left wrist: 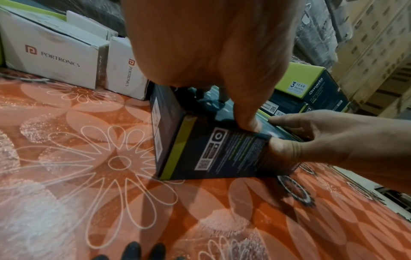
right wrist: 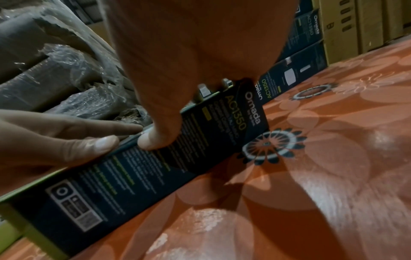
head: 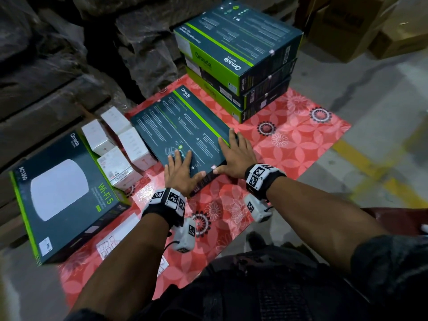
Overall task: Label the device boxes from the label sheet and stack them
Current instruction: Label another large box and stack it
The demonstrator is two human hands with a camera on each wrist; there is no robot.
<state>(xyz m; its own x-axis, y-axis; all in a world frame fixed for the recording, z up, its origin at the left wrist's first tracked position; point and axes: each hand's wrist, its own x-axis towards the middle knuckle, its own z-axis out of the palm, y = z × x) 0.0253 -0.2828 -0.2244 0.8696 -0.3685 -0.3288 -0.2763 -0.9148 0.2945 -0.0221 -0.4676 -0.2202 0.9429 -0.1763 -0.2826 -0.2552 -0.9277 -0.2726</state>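
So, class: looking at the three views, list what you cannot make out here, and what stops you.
- Label sheet: head view, the left forearm covers most of it; print too small.
- Left hand palm on the flat box: hidden in every view.
- Stack: lower boxes' tops covered by the box above.
- Flat box's side text: right wrist view, blurred.

A flat box [head: 178,133] lies on the mat [head: 301,135] right in front of me. My left hand [head: 183,172] rests on its near part, and my right hand [head: 234,156] is on its right corner. Behind it, to the right, three boxes sit in a stack [head: 240,59]. To its left are some small boxes [head: 120,144]. Further left lies another big box [head: 64,195]. A sheet of labels [head: 108,246] lies on the mat under my left arm.
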